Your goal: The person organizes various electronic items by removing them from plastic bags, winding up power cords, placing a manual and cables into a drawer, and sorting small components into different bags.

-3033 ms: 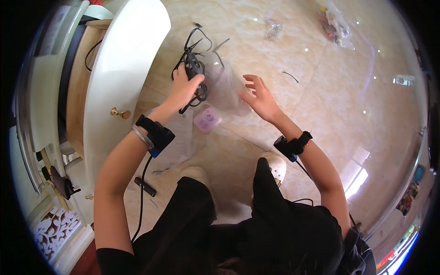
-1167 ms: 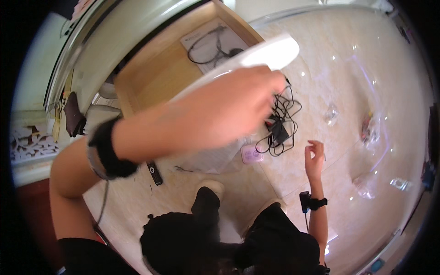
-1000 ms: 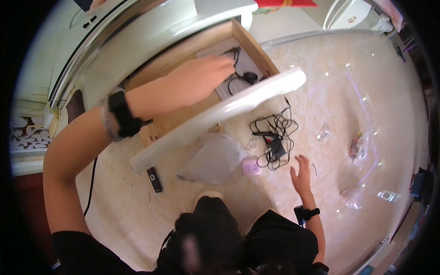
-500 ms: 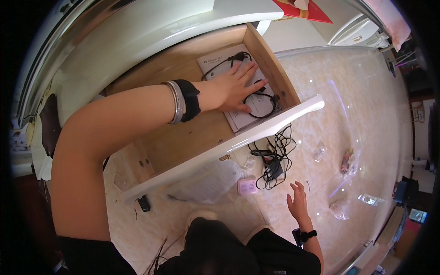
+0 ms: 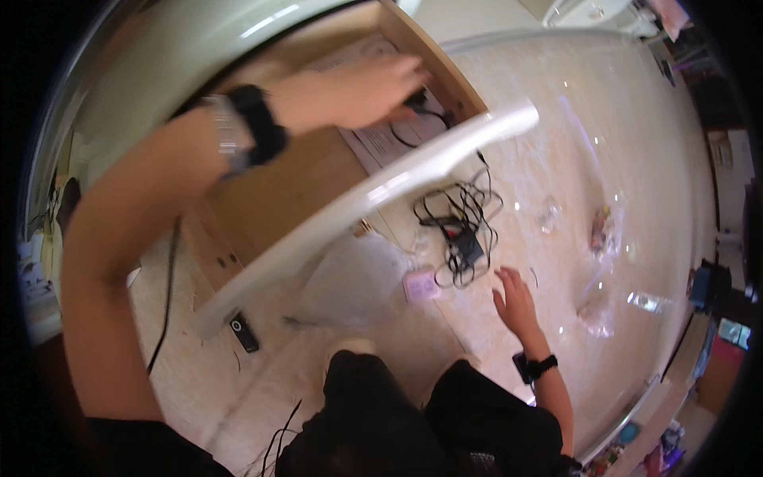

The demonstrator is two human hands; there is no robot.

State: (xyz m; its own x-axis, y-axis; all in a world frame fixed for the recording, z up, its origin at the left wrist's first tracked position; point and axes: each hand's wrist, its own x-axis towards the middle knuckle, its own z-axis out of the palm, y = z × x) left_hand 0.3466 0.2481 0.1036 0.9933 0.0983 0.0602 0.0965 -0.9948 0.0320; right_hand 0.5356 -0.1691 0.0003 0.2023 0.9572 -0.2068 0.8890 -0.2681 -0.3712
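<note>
Marbled floor [image 5: 528, 175], pale and glossy, surrounds a wooden drawer [image 5: 298, 195] already pulled open. Inside are a black cord [image 5: 416, 99] and a white booklet [image 5: 369, 149], with the left hand [image 5: 377, 87] over them — blurred, its grip impossible to tell. Outside, a black cable tangle [image 5: 469, 250] lies on the floor beside a pink box [image 5: 421, 285]. Nearby, the right hand [image 5: 518, 302] hovers — fingers apart, empty.

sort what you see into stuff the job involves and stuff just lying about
Likely involved:
open drawer
black cable in it, near the blurred left hand
white papers under that cable
tangled black cables near the right hand

Likely just lying about:
remote control
pink box
plastic bag
colourful plastic packet
</note>
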